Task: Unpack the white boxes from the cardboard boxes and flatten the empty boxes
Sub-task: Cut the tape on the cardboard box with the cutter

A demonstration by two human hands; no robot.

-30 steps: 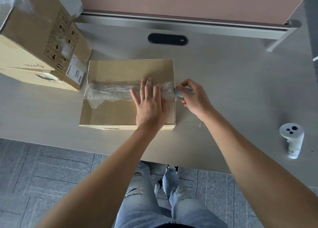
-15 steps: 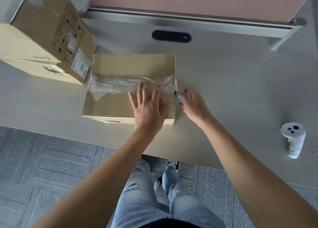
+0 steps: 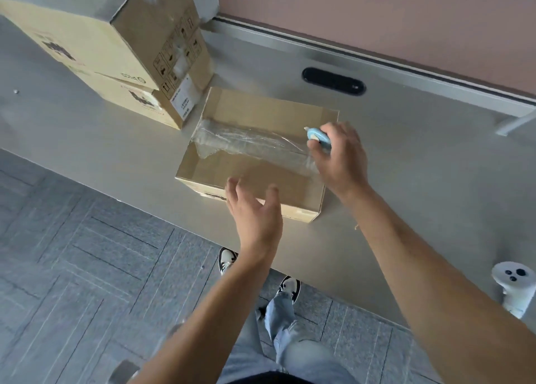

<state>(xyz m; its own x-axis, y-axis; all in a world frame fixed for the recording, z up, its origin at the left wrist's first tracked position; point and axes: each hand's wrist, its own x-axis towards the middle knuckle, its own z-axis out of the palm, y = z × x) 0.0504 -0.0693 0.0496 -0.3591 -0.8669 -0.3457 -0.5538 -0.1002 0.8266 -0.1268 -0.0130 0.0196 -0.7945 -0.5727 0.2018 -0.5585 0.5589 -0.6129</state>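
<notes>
Cardboard box [image 3: 261, 177] freed; left hand [image 3: 255, 215] lifted off; right hand [image 3: 339, 154] raised.

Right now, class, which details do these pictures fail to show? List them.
- Contents of the taped cardboard box: head view, flaps closed.
- Blue cutter blade: head view, right hand covers most of it.
- Label text on the stacked boxes: too small.
- Left hand: motion-blurred.
</notes>
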